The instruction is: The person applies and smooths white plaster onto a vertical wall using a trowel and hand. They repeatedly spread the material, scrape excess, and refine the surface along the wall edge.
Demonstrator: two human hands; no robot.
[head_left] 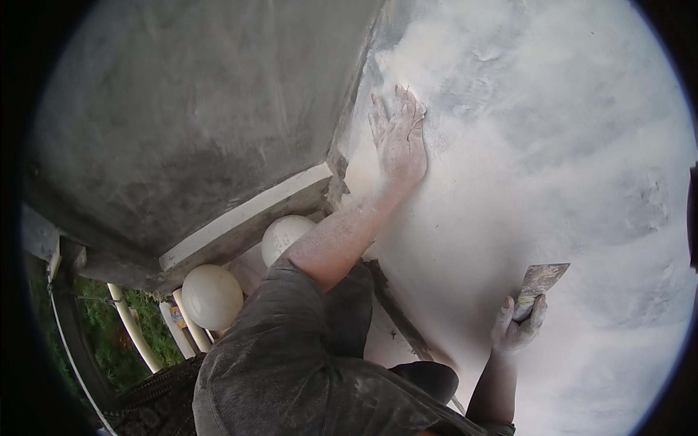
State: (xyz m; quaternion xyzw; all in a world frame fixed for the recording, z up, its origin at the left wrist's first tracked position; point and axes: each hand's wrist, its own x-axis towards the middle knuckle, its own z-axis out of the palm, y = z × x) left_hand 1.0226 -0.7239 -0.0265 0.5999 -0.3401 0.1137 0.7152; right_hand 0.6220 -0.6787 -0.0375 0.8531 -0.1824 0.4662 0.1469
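Observation:
My left hand, coated in pale dust, lies on the white, patchily coated wall near its seam with the grey surface, fingers stretched out; whether anything is under the fingertips I cannot make out. Lower right, my right hand grips a putty knife with a wide, stained blade, raised upright in front of the white wall.
A grey plastered surface fills the upper left, edged by a pale ledge. Two round white globes sit beside my left arm. At lower left are pale poles, a dark post and greenery beyond.

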